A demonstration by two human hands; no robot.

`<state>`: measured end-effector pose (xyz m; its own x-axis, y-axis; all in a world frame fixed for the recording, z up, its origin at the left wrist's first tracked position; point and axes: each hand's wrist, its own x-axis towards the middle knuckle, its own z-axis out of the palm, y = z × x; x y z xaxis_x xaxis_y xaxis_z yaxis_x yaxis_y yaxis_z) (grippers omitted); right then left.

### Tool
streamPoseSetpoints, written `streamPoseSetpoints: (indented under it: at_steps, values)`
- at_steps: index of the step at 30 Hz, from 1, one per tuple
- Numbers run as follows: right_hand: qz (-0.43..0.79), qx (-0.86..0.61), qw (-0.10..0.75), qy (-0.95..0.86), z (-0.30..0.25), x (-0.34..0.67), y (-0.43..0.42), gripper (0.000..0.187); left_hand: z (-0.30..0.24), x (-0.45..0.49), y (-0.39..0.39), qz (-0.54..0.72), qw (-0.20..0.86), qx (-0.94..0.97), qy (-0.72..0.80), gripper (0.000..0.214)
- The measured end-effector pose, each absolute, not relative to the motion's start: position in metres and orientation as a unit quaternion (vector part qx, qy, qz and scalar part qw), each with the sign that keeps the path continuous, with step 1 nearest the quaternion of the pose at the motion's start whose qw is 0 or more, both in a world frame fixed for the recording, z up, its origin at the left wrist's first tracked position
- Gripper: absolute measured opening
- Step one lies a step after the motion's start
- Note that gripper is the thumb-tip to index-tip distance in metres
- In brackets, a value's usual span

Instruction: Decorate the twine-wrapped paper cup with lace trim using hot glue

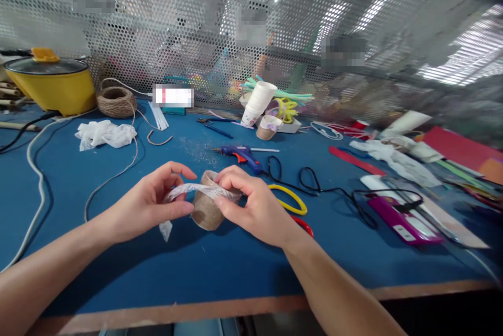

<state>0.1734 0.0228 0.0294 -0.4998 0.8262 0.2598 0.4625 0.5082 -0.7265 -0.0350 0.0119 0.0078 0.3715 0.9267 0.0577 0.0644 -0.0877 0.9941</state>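
Observation:
A small twine-wrapped cup [205, 212] is tilted just above the blue table in front of me. My right hand [251, 201] grips its right side, with thumb and fingers pressing a white fabric-like strip [196, 188] against the upper part. From there the strip runs left into my left hand [151, 194], whose fingers curl around it, thumb and index tip apart. The loose tail of the strip hangs below that hand. Beyond the cup lies a blue glue gun [245, 158] with an orange trigger. Yellow-and-red-handled scissors [293, 201] are partly hidden behind my right hand.
A yellow electric pot [55, 87], a twine roll [116, 102] and crumpled white cloth [105, 134] are at the left. Stacked paper cups [259, 103] and a small decorated bucket [269, 127] stand at the back. A purple power strip [404, 220] and black cord [334, 192] lie right.

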Motion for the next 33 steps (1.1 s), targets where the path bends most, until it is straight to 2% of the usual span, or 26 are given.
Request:
streamPoseSetpoints:
  at_steps: [6,13,33]
  values:
    - [0.28,-0.362,0.297,-0.838,0.0283,0.173,0.0221,0.016,0.0076,-0.0357,0.0104,0.381,0.45,0.68,0.437,0.015]
    - [0.273,-0.322,0.302,-0.855,0.0303,0.1731,0.0204,0.016,0.014,-0.0352,0.0091,0.39,0.439,0.691,0.423,0.02]
    - [0.318,-0.195,0.336,-0.865,0.0294,0.1757,0.0183,0.019,0.0134,-0.0427,0.0155,0.329,0.606,0.638,0.343,0.018]
